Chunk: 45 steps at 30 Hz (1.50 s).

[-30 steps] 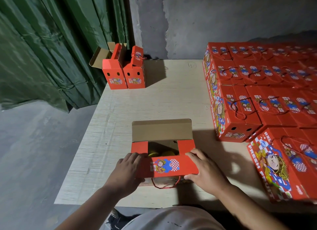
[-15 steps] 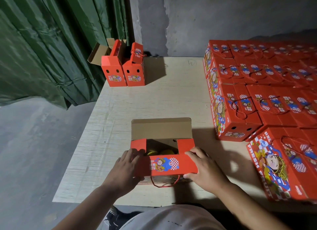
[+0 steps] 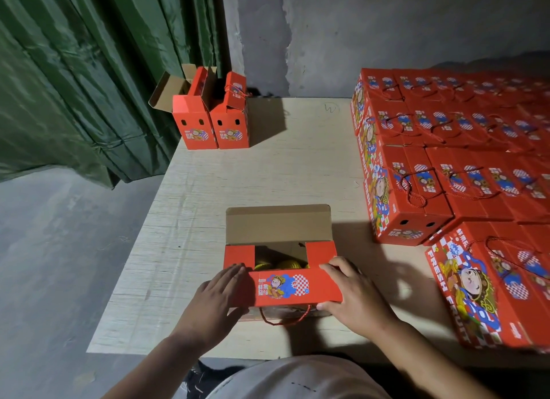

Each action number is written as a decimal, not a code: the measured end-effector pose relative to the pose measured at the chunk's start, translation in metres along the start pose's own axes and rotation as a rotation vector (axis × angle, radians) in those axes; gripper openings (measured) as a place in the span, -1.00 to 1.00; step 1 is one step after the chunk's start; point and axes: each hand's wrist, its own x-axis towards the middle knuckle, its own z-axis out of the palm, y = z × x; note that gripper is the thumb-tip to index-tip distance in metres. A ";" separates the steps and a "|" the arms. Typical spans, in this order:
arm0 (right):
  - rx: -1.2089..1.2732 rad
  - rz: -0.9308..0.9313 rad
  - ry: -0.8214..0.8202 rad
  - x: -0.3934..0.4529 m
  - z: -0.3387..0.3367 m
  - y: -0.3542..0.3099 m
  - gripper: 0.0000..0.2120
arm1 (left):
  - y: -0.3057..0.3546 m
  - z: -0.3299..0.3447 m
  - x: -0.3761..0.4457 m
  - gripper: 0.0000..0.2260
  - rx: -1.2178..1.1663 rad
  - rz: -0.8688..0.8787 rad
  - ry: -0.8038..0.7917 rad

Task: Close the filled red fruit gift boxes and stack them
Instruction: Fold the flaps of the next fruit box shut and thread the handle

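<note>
Sitting near the front edge of the table (image 3: pixel 268 166), the open box (image 3: pixel 279 267) shows yellow fruit (image 3: pixel 285 264) inside, its far flap upright. The left hand (image 3: pixel 215 303) lies with straight fingers on the near flap (image 3: pixel 294 287); the right hand (image 3: pixel 354 297) grips that flap's right end. Closed boxes (image 3: pixel 446 148) are stacked at right.
</note>
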 end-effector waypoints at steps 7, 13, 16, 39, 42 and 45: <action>-0.001 0.012 0.002 -0.009 0.010 0.001 -0.17 | 0.007 0.008 -0.007 -0.23 0.043 -0.026 -0.027; -0.130 -0.036 0.038 -0.020 0.026 0.004 -0.10 | 0.012 0.014 -0.008 -0.22 0.059 -0.077 -0.015; -0.152 -0.005 0.020 -0.021 0.030 0.003 -0.05 | 0.013 0.015 -0.008 -0.19 0.004 -0.096 -0.005; 0.664 0.361 0.242 0.015 0.018 0.004 -0.52 | -0.004 -0.014 0.041 -0.75 -0.599 -0.378 0.372; 1.038 0.608 0.169 0.021 0.019 0.002 -0.34 | -0.003 -0.008 0.043 -0.73 -0.921 -0.568 0.359; 1.152 0.688 0.075 0.029 0.015 -0.003 -0.43 | -0.006 -0.005 0.045 -0.39 -1.339 -0.763 0.259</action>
